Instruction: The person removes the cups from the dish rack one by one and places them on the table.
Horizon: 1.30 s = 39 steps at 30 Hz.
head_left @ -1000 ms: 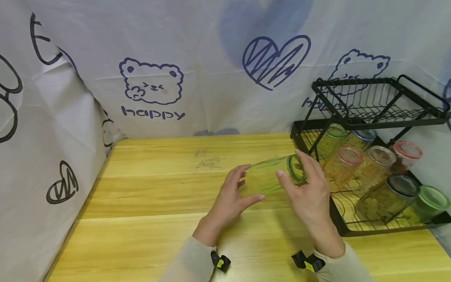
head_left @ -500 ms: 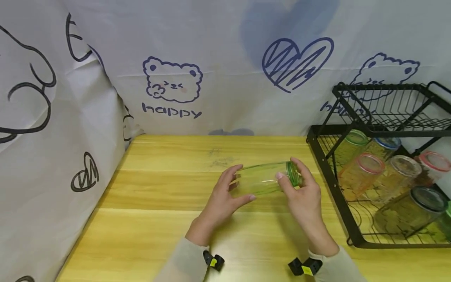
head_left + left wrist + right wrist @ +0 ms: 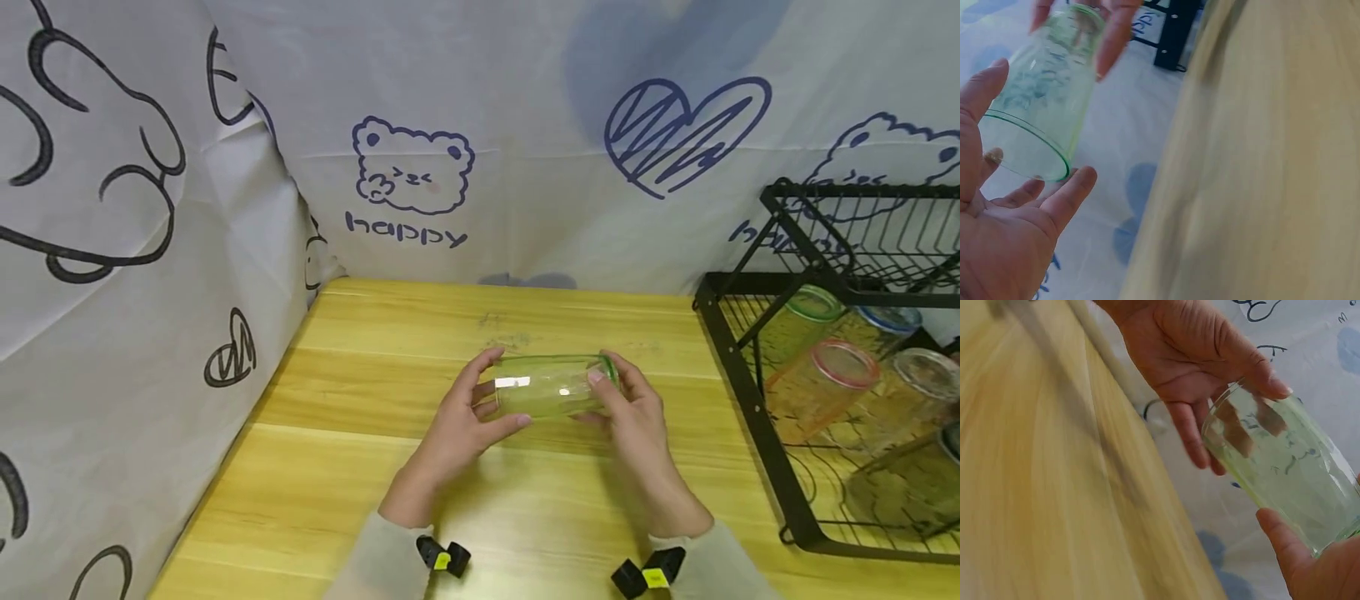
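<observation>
A green-tinted drinking glass (image 3: 551, 387) lies on its side between both hands, above the wooden table. My right hand (image 3: 643, 421) grips its thick base end, thumb on the near side and fingers behind. The left hand (image 3: 461, 425) curves round the mouth end, index finger at the far edge and thumb along the near edge. In the left wrist view, the fingers of my left hand (image 3: 1010, 244) spread around the open rim. Within the right wrist view, my right hand (image 3: 1329, 569) is partly cut off at the lower right, thumb against the glass wall.
At the right stands a black two-tier wire rack (image 3: 752, 425), partly out of frame. Several upturned glasses with coloured bases sit in its lower tier, among them an orange glass (image 3: 817, 392). A printed white cloth (image 3: 525, 192) hangs behind and left of the table (image 3: 360, 375).
The head view has turned left, so the rack sits further right. The glass has swung from slanted to nearly level, and my right fingers have closed round its base.
</observation>
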Available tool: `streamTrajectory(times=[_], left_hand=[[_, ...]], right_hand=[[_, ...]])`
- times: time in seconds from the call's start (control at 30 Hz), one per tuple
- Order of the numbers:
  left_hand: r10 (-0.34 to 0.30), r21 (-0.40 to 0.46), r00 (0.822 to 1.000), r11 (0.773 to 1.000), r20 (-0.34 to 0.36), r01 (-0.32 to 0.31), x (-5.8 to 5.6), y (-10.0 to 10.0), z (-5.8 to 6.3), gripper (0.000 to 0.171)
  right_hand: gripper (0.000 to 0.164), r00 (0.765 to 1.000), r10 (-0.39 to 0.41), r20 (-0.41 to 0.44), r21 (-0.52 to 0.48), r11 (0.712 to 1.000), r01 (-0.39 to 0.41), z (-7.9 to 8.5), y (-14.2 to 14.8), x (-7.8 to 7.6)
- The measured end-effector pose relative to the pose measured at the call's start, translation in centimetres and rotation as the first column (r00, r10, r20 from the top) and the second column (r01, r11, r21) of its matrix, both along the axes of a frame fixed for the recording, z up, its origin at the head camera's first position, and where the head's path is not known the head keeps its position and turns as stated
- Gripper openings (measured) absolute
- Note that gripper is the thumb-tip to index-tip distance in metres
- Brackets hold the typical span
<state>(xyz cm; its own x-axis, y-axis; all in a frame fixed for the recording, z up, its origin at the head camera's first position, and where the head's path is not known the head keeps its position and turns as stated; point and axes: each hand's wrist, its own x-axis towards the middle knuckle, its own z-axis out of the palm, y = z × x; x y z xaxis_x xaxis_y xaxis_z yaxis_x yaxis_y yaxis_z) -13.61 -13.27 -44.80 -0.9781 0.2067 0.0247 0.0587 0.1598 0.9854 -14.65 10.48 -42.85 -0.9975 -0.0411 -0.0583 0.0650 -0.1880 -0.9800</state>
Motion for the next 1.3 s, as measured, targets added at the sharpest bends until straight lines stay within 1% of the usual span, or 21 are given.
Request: streamTrajectory(times=[0.07, 0.17, 0.23, 0.33, 0.43, 0.53, 0.6, 0.7, 0.73, 0.8, 0.9, 0.97, 1.07, 1.17, 1.23, 1.3], left_hand=[[-0.001, -0.006, 1.000, 1.000, -0.005, 0.001, 0.1, -0.6, 0.5, 0.092], [-0.006, -0.054, 0.999, 0.999, -0.037, 0.004, 0.2, -1.3, 1.4, 0.092], [-0.011, -0.115, 0.998, 0.993, -0.067, 0.003, 0.3, -1.8, 2.1, 0.092], [-0.016, -0.231, 0.992, 0.973, -0.127, -0.014, 0.4, -2.4, 3.0, 0.091], [-0.029, -0.350, 0.985, 0.936, -0.172, -0.034, 0.3, -3.2, 4.0, 0.090], [-0.053, -0.462, 0.980, 0.886, -0.193, -0.043, 0.1, -3.8, 5.1, 0.089], [-0.068, -0.524, 0.979, 0.851, -0.190, -0.042, -0.2, -4.0, 5.8, 0.089], [-0.084, -0.599, 0.981, 0.799, -0.177, -0.040, -0.7, -4.2, 6.9, 0.089], [-0.088, -0.620, 0.981, 0.784, -0.173, -0.039, -0.8, -4.2, 7.3, 0.089], [-0.096, -0.659, 0.981, 0.751, -0.167, -0.039, -1.0, -4.2, 7.9, 0.089], [-0.097, -0.704, 0.982, 0.709, -0.164, -0.048, -1.3, -4.0, 8.6, 0.089], [-0.089, -0.722, 0.983, 0.689, -0.163, -0.057, -1.4, -3.9, 9.0, 0.088], [-0.070, -0.738, 0.983, 0.670, -0.170, -0.080, -1.6, -3.7, 9.4, 0.088], [-0.067, -0.751, 0.981, 0.654, -0.181, -0.094, -1.9, -3.5, 9.7, 0.087], [-0.073, -0.762, 0.979, 0.640, -0.188, -0.099, -2.2, -3.3, 10.0, 0.087], [-0.086, -0.777, 0.977, 0.621, -0.196, -0.101, -2.6, -3.2, 10.2, 0.087]], right_hand=[[0.047, 0.998, 0.050, 0.033, -0.102, 0.994, -0.047, -0.3, -0.4, -0.1], [0.043, 0.991, 0.113, 0.069, -0.231, 0.968, -0.094, -0.8, -1.1, -0.4], [0.046, 0.985, 0.145, 0.089, -0.268, 0.956, -0.116, -1.2, -1.5, -0.6], [0.052, 0.974, 0.199, 0.108, -0.260, 0.951, -0.165, -2.0, -2.1, -0.9], [0.053, 0.960, 0.257, 0.111, -0.179, 0.955, -0.235, -2.7, -2.4, -1.4], [0.050, 0.949, 0.298, 0.104, -0.054, 0.954, -0.294, -3.4, -2.6, -1.9], [0.049, 0.947, 0.308, 0.096, 0.032, 0.950, -0.312, -3.6, -2.9, -2.1], [0.047, 0.949, 0.307, 0.075, 0.143, 0.938, -0.315, -3.6, -3.5, -2.4], [0.046, 0.950, 0.307, 0.061, 0.179, 0.933, -0.313, -3.5, -3.8, -2.5], [0.046, 0.950, 0.312, 0.020, 0.275, 0.911, -0.306, -3.3, -4.3, -2.5], [0.046, 0.944, 0.328, -0.038, 0.422, 0.861, -0.282, -3.0, -5.0, -2.4], [0.047, 0.938, 0.341, -0.062, 0.492, 0.828, -0.268, -2.8, -5.3, -2.4], [0.052, 0.930, 0.362, -0.064, 0.526, 0.804, -0.277, -2.5, -5.7, -2.2], [0.062, 0.915, 0.397, -0.070, 0.530, 0.792, -0.303, -2.5, -6.0, -2.2], [0.069, 0.905, 0.418, -0.083, 0.542, 0.781, -0.311, -2.5, -6.3, -2.2], [0.072, 0.899, 0.429, -0.093, 0.548, 0.775, -0.313, -2.5, -6.6, -2.3]])
